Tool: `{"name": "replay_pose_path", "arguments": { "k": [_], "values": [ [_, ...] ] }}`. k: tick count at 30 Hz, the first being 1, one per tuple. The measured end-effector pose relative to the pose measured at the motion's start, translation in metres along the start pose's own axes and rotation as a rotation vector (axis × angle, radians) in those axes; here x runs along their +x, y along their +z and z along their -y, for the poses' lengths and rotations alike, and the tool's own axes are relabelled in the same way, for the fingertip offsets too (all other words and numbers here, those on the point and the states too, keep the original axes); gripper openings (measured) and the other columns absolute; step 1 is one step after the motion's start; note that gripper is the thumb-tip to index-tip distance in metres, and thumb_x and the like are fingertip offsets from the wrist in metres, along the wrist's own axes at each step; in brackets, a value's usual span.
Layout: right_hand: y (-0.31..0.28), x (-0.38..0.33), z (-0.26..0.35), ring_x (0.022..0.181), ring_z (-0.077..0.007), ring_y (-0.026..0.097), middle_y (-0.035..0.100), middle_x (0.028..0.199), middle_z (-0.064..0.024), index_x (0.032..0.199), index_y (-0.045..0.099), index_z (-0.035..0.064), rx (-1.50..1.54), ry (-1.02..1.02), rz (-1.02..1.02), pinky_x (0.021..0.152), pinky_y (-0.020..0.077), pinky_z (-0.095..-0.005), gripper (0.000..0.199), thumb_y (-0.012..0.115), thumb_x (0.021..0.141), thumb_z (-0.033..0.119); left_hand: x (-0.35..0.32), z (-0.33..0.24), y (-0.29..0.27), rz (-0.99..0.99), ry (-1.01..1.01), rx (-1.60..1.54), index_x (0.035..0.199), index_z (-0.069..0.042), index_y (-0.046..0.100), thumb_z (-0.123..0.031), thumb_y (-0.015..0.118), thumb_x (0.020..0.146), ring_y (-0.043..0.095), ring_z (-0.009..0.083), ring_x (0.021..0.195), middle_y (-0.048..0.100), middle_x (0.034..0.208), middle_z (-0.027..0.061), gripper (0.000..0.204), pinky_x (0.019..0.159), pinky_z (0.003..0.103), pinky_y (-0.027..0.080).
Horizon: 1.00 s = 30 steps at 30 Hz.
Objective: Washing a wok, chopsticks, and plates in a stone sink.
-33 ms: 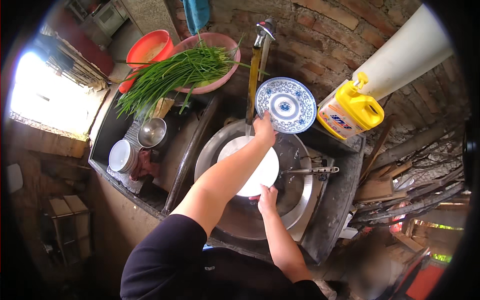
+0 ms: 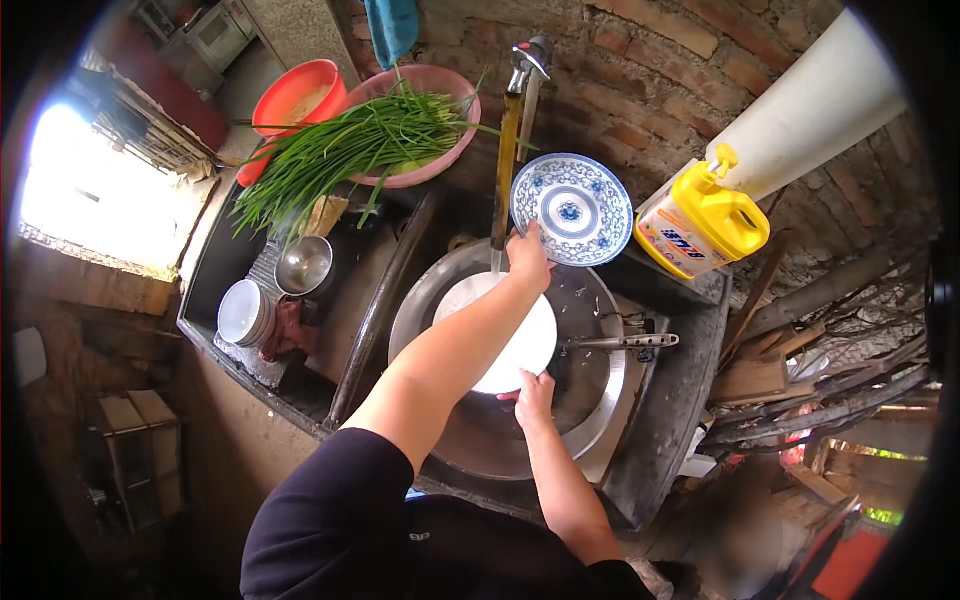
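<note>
My left hand [image 2: 530,262] is closed on the near-left edge of a blue-and-white patterned plate [image 2: 572,210], beyond the metal basin [image 2: 600,410] at the sink's back ledge. With its fingers closed, my right hand [image 2: 536,398] grips the near rim of a white plate [image 2: 525,345] over that basin. My left forearm crosses above the white plate and hides part of it. From the tap [image 2: 524,75], a hose-like yellowish spout [image 2: 506,165] comes down to the white plate's far side. A metal utensil handle [image 2: 630,342] sticks out over the basin's right rim.
Yellow pump jug [image 2: 705,220] stands on the right ledge beside a white pipe [image 2: 800,110]. Leafy green stalks [image 2: 350,145] overhang a pink basin [image 2: 465,150], next to a red dipper [image 2: 300,95]. Stacked white bowls [image 2: 240,312] and a metal bowl [image 2: 304,265] sit in the left compartment.
</note>
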State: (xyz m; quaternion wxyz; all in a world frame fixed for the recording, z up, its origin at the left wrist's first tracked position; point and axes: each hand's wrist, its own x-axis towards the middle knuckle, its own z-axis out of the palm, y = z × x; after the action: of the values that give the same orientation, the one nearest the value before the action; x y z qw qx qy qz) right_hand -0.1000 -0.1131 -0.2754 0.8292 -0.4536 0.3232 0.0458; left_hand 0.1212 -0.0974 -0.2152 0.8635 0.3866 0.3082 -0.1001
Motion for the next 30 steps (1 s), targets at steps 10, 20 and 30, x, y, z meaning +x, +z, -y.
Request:
{"name": "replay_pose_path", "arguments": {
  "k": [10, 20, 30],
  "values": [
    [0.005, -0.004, -0.005, 0.059, -0.0229, 0.062, 0.06, 0.085, -0.0141, 0.101, 0.049, -0.0085, -0.06, 0.028, 0.023, 0.038, 0.0518, -0.0332, 0.023, 0.046, 0.083, 0.005, 0.016, -0.001, -0.016, -0.114, -0.063, 0.089, 0.121, -0.005, 0.04, -0.032, 0.058, 0.084, 0.055, 0.0208, 0.09, 0.052, 0.111, 0.008, 0.049, 0.07, 0.037, 0.046],
    [0.003, -0.023, 0.034, 0.049, -0.0223, 0.058, 0.058, 0.077, -0.0145, 0.094, 0.051, -0.011, -0.179, -0.031, -0.043, 0.034, 0.0497, -0.031, 0.022, 0.047, 0.079, 0.003, -0.095, -0.009, -0.161, 0.586, 0.84, 1.862, 0.131, -0.005, 0.036, -0.034, 0.057, 0.081, 0.022, 0.0325, 0.13, 0.03, 0.137, 0.0162, 0.061, 0.104, 0.05, 0.018],
    [-0.002, -0.002, 0.037, 0.043, -0.0191, 0.054, 0.058, 0.065, -0.0112, 0.085, 0.056, -0.0069, -0.124, 0.005, 0.077, 0.032, 0.0407, -0.027, 0.02, 0.053, 0.079, 0.012, -0.093, 0.015, -0.165, 0.861, 1.022, 1.893, 0.128, -0.005, 0.04, -0.043, 0.046, 0.084, 0.018, 0.0273, 0.133, 0.03, 0.14, 0.0118, 0.058, 0.105, 0.049, 0.014]
  ]
}}
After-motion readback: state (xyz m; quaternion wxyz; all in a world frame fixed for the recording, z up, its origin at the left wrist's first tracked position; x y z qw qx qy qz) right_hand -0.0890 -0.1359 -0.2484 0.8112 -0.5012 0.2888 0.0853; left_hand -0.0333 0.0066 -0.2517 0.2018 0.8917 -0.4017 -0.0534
